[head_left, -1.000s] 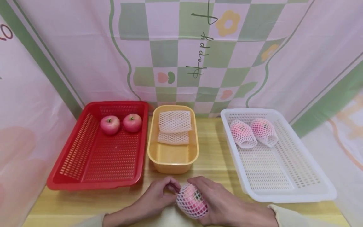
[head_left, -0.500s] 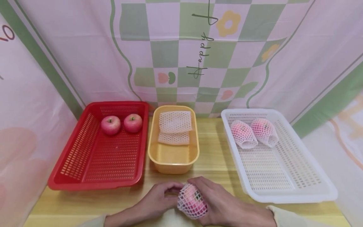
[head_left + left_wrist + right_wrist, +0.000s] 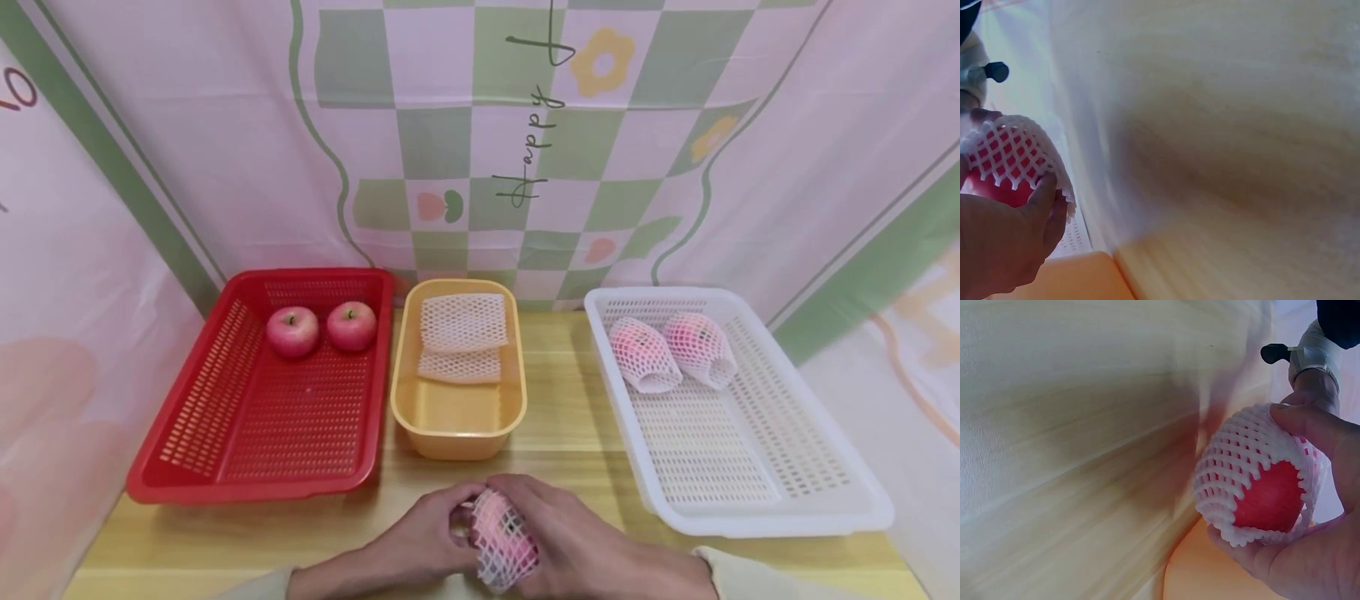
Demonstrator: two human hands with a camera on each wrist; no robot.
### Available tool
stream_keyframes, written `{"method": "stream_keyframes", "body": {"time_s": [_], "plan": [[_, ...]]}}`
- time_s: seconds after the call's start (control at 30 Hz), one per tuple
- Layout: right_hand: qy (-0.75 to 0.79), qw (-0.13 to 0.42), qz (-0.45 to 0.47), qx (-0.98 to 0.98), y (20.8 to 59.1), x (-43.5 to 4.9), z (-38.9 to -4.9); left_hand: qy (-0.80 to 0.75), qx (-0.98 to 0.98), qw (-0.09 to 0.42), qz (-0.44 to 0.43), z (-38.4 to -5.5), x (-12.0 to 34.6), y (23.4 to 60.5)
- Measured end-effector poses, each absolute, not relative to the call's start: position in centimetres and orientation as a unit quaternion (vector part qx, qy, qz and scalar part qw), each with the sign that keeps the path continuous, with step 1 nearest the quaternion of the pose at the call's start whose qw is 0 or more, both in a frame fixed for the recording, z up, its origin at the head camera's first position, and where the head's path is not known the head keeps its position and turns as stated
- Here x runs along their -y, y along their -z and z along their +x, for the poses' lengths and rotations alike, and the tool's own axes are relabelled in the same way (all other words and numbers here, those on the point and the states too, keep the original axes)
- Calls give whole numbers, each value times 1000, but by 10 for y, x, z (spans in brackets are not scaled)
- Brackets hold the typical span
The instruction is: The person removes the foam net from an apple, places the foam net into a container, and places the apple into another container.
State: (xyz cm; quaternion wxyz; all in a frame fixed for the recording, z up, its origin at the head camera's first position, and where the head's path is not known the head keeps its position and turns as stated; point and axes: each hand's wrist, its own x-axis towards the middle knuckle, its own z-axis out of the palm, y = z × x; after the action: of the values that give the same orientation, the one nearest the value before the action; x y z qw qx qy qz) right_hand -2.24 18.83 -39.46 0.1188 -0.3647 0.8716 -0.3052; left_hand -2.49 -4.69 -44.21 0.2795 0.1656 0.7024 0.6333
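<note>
Hands [image 3: 577, 542] grip netted apple [image 3: 504, 537] | wrist views: bare patch [image 3: 1272, 500] | head: unclear

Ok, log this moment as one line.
left hand: holds white foam net; right hand: grips round red apple inside it; red plastic basket: two bare apples; white plastic basket: two netted apples

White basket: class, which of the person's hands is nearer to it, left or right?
Right. The right hand, holding the netted apple, is left of the near end of the white basket; the left hand is farther left, on the apple's opposite side.
</note>
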Motion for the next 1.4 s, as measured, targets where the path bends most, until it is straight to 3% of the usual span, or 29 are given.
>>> {"method": "stream_keyframes", "body": {"time_s": [0.4, 0.7, 1.4], "plan": [[296, 95, -369, -876, 399, -182, -19, -618, -712, 265, 204, -25, 48, 444], [279, 13, -430, -859, 399, -185, -23, -620, -708, 264, 212, -25, 56, 443], [338, 12, -438, -833, 390, -199, -23, -631, -711, 253, 177, -25, 65, 436]]}}
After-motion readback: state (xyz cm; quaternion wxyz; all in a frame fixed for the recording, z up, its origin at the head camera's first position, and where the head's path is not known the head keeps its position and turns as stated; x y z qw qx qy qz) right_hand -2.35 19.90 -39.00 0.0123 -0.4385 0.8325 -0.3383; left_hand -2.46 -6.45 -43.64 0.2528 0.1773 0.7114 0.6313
